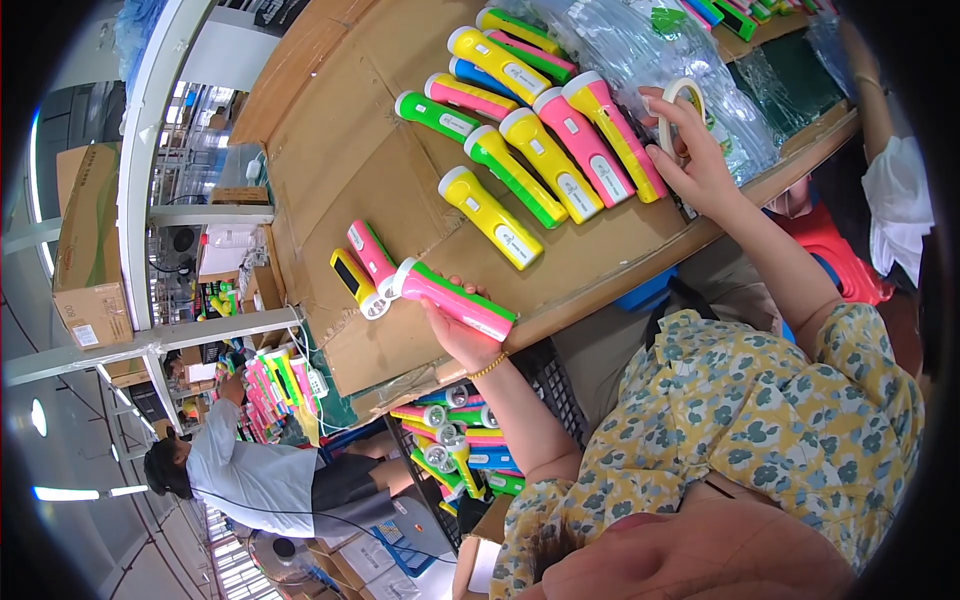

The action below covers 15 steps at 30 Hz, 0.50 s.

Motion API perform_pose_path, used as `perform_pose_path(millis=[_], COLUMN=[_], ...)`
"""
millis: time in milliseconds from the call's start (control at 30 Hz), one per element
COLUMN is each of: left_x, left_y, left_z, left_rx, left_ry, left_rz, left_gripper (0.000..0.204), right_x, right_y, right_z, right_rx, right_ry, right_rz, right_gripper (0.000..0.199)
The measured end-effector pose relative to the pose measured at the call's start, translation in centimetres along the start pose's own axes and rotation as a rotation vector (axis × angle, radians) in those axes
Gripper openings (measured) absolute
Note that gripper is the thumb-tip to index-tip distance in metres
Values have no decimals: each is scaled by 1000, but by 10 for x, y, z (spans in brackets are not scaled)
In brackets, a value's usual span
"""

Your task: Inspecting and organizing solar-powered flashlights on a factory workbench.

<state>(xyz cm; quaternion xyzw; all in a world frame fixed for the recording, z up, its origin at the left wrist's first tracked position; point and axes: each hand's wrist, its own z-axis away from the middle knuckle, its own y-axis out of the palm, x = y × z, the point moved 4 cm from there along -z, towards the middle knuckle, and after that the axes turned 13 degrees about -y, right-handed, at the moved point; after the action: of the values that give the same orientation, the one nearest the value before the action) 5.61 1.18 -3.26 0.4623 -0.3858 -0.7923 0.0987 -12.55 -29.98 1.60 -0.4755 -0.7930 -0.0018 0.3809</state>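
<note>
A dark crate (548, 385) stood below the tabletop (330, 150) edge, beside the person's left arm, and it held many loose flashlights (455, 440) in pink, green, yellow and blue, piled without order. On the tabletop, which was covered with brown cardboard, clear plastic bags (640, 50) lay at the far right corner.

The left hand (460, 335) was closed around the handle of a pink and green flashlight (455, 297), its grip holding the body from below, right at the near edge of the tabletop. The lens end of this flashlight touched two other small flashlights (362, 268), one pink and one yellow, which lay just beside it. The right hand (695, 160) was raised near the right edge, and its fingers pinched a roll of tape (680, 115).

Between the two hands lay a row of flashlights (540, 140), close together side by side, most of them yellow, pink and green. The left part of the cardboard was bare. Beyond the left edge stood metal shelves (170, 215) with boxes, and another person (250, 475) bent there over more coloured flashlights.
</note>
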Motion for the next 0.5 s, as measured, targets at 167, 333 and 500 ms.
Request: perform_pose_path(millis=[167,333,500], left_x=[2,8,25], left_y=[3,14,32], left_z=[6,25,50], left_rx=[-103,-253,-159], left_ry=[164,493,671], left_rz=[-145,-455,-715], left_gripper=[42,45,62], right_x=[-2,-3,-4], right_y=[0,2,1], right_z=[1,1,0], right_rx=[-1,10,12], right_ry=[-3,-9,-4], right_rz=[4,23,44], right_gripper=[50,50,50])
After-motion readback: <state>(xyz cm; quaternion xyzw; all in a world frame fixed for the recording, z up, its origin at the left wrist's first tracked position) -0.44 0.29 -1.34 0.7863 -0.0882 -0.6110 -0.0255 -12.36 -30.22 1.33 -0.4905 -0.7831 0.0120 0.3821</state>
